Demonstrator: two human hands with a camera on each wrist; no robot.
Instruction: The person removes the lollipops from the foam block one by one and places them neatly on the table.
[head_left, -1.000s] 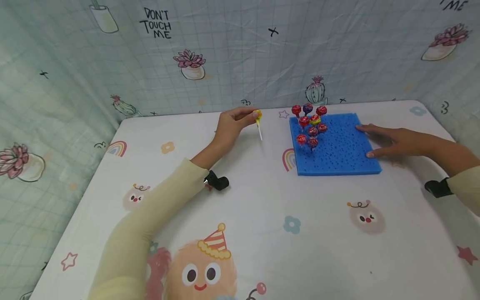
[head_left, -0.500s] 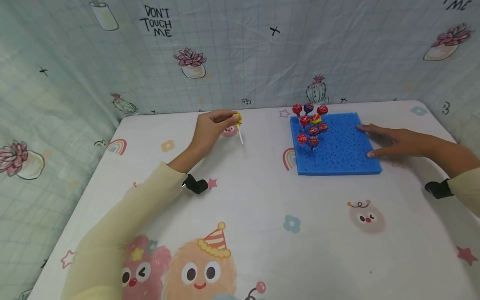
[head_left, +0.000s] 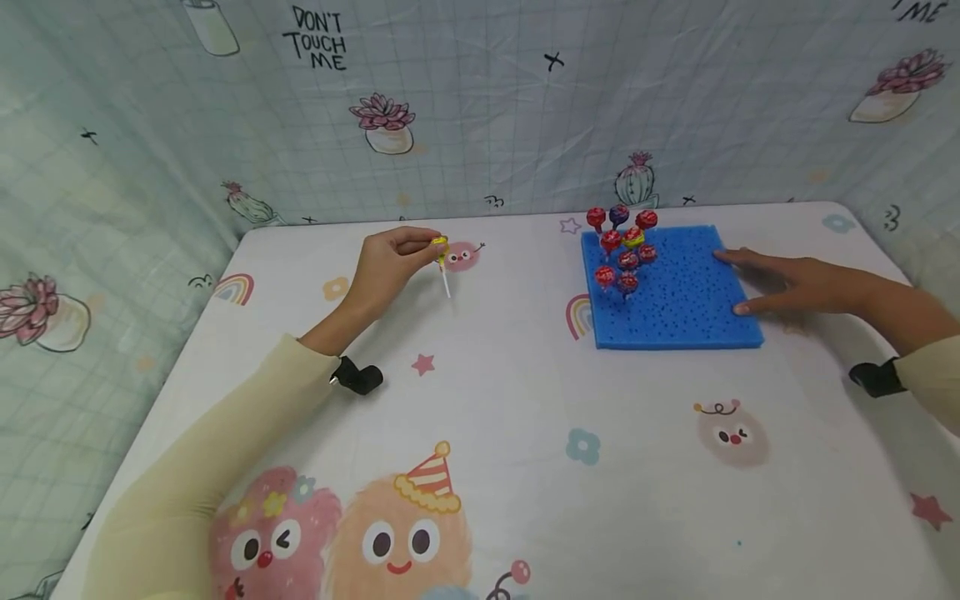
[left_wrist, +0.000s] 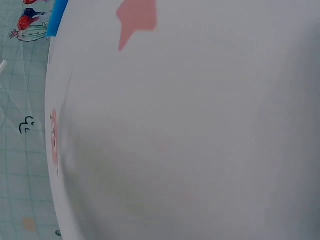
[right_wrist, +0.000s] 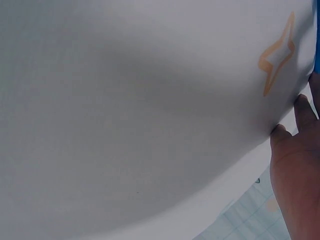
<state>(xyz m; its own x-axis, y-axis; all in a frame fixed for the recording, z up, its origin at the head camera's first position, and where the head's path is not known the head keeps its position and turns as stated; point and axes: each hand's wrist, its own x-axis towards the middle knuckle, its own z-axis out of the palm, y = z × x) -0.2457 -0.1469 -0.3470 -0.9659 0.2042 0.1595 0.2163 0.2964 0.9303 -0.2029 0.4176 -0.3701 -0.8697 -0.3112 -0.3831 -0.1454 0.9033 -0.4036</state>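
Note:
My left hand (head_left: 386,265) pinches a yellow-wrapped lollipop (head_left: 440,243) by its head, the white stick slanting down over the table. In the left wrist view only the tip of a white stick (left_wrist: 2,65) shows at the left edge, and the hand is out of that picture. A blue foam board (head_left: 682,292) lies at the back right of the table. Several lollipops (head_left: 627,260), mostly red with one yellow and one purple, stand upright in its left part. My right hand (head_left: 802,279) rests with spread fingers at the board's right edge; its lower fingers (right_wrist: 305,112) touch the tabletop.
A white printed cloth covers the table (head_left: 510,400), with cartoon faces, stars and flowers on it. Behind and to the left hangs a pale green curtain (head_left: 480,108) with cactus prints, right at the table's back edge. Many small holes dot the board.
My left hand has moved left across the table, away from the blue board, carrying the yellow lollipop. The right hand and the board have stayed in place.

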